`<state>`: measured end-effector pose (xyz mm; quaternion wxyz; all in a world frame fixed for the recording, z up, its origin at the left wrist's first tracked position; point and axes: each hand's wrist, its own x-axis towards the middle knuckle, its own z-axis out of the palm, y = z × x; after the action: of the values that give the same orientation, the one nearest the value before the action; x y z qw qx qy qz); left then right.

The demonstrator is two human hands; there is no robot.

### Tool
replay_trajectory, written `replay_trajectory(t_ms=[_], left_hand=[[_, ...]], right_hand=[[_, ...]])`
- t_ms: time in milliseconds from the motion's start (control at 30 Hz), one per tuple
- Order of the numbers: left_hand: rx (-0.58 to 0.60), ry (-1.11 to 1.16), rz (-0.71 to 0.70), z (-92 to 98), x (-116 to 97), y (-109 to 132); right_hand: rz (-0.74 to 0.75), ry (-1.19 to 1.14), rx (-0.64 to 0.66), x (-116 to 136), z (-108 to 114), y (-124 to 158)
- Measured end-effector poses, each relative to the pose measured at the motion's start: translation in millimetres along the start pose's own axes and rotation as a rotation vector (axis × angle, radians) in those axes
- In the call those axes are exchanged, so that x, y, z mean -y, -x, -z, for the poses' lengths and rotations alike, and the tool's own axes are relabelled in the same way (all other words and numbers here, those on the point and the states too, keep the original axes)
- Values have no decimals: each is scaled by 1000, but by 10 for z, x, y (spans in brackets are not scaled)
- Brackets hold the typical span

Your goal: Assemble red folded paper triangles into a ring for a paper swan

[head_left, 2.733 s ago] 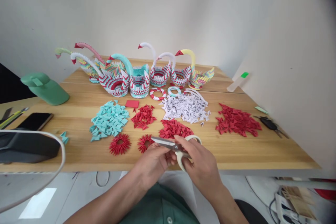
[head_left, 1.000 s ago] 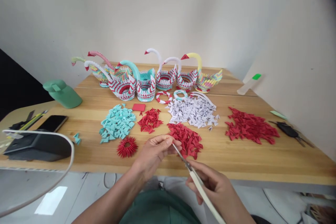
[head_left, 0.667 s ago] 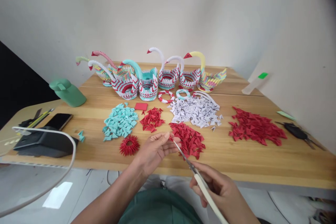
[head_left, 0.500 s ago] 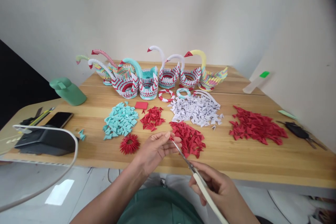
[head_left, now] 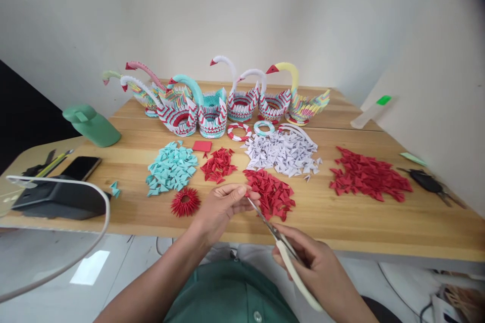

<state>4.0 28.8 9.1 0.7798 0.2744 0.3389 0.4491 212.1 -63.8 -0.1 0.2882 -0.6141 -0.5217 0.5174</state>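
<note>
Between thumb and fingers, my left hand (head_left: 223, 207) pinches a small red folded paper piece (head_left: 247, 194). My right hand (head_left: 308, 257) grips scissors (head_left: 282, 245) with white handles; their blade tips reach up to the red piece. Just beyond the hands lies a pile of red folded paper triangles (head_left: 275, 194). A red spiky paper ring (head_left: 185, 202) sits left of my left hand. Further back are a smaller red pile (head_left: 219, 165), a turquoise pile (head_left: 171, 169) and a white pile (head_left: 282, 152) of folded pieces.
Several paper swans (head_left: 242, 103) stand along the back, with two paper rings in front of them. At left are a green bottle (head_left: 93, 125), a phone (head_left: 84, 168) and a black stand (head_left: 60, 199) with a white cable. Another red pile (head_left: 369, 174) and keys (head_left: 428, 181) lie right.
The view has shifted slightly, so the table items sit a little higher in the picture. My hands keep nearly the same pose, with the scissor tips still at the red piece.
</note>
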Motion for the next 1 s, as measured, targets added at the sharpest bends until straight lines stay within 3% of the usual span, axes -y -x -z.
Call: replay_trajectory(t_ms=[200,500,1000], left_hand=[[-24,-69,-48,-21,9,-26],[9,-52,16,-27,-28,-22],[32,9,52,-22,-20,-17]], right_hand=[[79,157,-78,2,8,19],[-97,-284,17,57,-16,20],[-74,-224,58,-7,-2,9]])
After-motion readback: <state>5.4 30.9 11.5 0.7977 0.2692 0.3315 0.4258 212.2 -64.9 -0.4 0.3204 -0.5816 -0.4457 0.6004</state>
